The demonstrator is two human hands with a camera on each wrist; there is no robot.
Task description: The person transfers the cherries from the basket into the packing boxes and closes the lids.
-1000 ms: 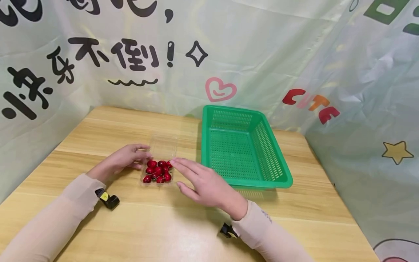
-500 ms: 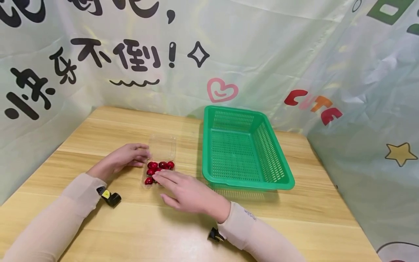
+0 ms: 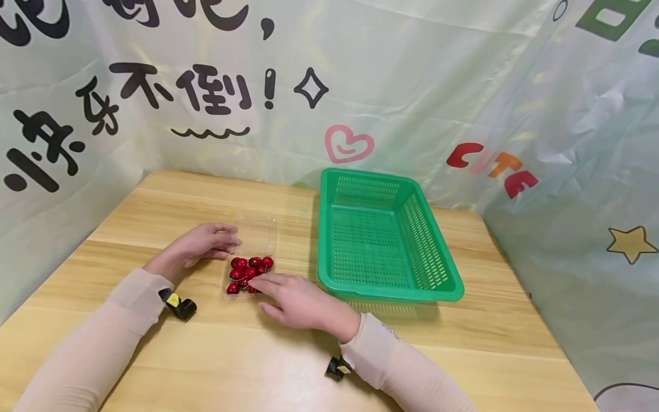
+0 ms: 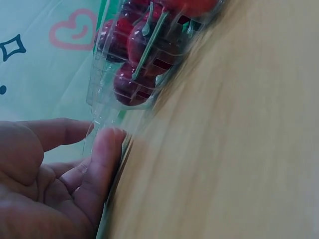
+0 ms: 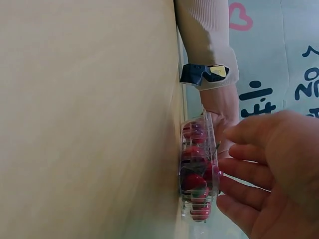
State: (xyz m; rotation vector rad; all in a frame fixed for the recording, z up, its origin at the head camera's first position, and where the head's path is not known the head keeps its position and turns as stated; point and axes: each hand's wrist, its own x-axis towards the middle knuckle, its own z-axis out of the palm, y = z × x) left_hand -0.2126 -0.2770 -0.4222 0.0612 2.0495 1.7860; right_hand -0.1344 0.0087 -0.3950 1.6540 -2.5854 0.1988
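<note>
A clear plastic clamshell box (image 3: 226,292) stands on the table with its lid (image 3: 257,233) folded back. Red cherries (image 3: 238,274) with green stems fill it. My left hand (image 3: 206,243) is at the box's left side, its thumb and forefinger at the clear edge near the hinge; in the left wrist view the thumb (image 4: 105,149) overlaps that plastic. My right hand (image 3: 298,300) reaches over the near right part of the box. Its fingers are extended, fingertips right at the cherries, and in the right wrist view they stand apart from the thumb.
A green perforated plastic basket (image 3: 325,252) stands on the wooden table (image 3: 288,366) to the right of the box. A printed cloth (image 3: 412,86) hangs behind and beside the table. Small black cameras (image 3: 181,308) are strapped to both wrists.
My right hand has moved left and nearer to me, from the box's far right corner to over the near cherries. The left hand stays at the box's side.
</note>
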